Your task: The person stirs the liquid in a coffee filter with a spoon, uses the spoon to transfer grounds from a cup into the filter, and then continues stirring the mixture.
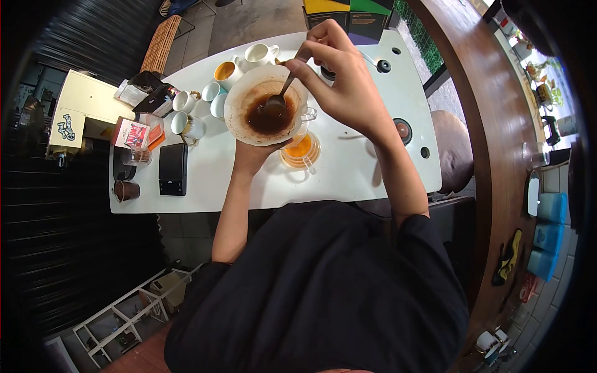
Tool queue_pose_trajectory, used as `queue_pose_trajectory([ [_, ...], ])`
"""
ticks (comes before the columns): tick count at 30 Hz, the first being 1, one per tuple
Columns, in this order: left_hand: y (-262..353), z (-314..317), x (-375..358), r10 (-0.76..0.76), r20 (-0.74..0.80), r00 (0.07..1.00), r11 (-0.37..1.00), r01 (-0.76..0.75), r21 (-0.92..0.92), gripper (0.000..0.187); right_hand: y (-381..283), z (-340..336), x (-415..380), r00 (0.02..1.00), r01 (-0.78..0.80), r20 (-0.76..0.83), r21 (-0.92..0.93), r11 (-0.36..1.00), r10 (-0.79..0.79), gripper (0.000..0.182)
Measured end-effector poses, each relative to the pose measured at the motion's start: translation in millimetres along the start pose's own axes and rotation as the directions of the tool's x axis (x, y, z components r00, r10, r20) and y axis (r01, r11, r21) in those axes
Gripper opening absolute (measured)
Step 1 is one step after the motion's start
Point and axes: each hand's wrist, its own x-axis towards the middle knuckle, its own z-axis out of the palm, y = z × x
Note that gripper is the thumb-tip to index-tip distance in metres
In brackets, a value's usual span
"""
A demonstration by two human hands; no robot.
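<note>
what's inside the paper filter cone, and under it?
Inside the paper filter cone: dark wet coffee grounds and the bowl of a spoon held by the right hand. Under it, a glass vessel partly shows; the left hand covers the rest.

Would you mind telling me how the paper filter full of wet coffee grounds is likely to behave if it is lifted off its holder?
The paper filter looks soaked and stained brown, so it would probably be floppy and tear easily. The wet grounds pooled in its middle likely make it heavy there and prone to sag or drip. The left hand steadies it from below while the right hand stirs with a spoon, which suggests it tips readily.
</note>
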Motion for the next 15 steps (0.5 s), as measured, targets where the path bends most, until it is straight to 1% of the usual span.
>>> queue_pose_trajectory([
  [4, 2.9, 4.0, 1.1, -0.043, 0.012, 0.999, 0.999, 0.043, -0.004, 0.076, -1.7, -2.5, -1.3, 1.000, 0.005, -0.007, 0.009, 1.000, -0.005, 0.023],
  [6, 1.2, 5.7, 3.0, -0.040, 0.022, 0.999, 0.999, 0.041, -0.017, 0.077, -2.9, -2.3, -3.2, 0.996, 0.056, 0.067, -0.006, 0.998, -0.055, 0.022],
  [8, 1.0, 7.1, 4.8, -0.037, 0.030, 0.999, 0.999, 0.037, -0.030, 0.077, -1.8, -0.9, -5.9, 0.996, 0.061, 0.061, -0.030, 0.998, -0.059, 0.021],
  [10, 2.7, 7.8, 6.1, -0.060, 0.034, 0.998, 0.998, 0.059, 0.004, 0.079, -1.2, -1.1, -6.5, 0.996, 0.067, 0.058, -0.052, 0.996, -0.064, 0.021],
  [12, 3.9, 8.9, 6.7, -0.055, 0.036, 0.998, 0.998, 0.056, -0.013, 0.080, -0.8, -3.8, -7.2, 0.983, 0.067, 0.173, -0.059, 0.996, -0.056, 0.020],
  [13, 4.2, 9.3, 6.9, -0.051, 0.039, 0.998, 0.998, 0.052, -0.030, 0.080, -2.0, -3.6, -7.0, 0.984, 0.065, 0.172, -0.060, 0.996, -0.054, 0.020],
  [15, 5.0, 8.8, 6.4, -0.052, 0.038, 0.998, 0.998, 0.053, -0.025, 0.081, -4.8, -2.4, -6.5, 0.977, 0.056, 0.203, 0.029, 0.998, -0.061, 0.020],
])
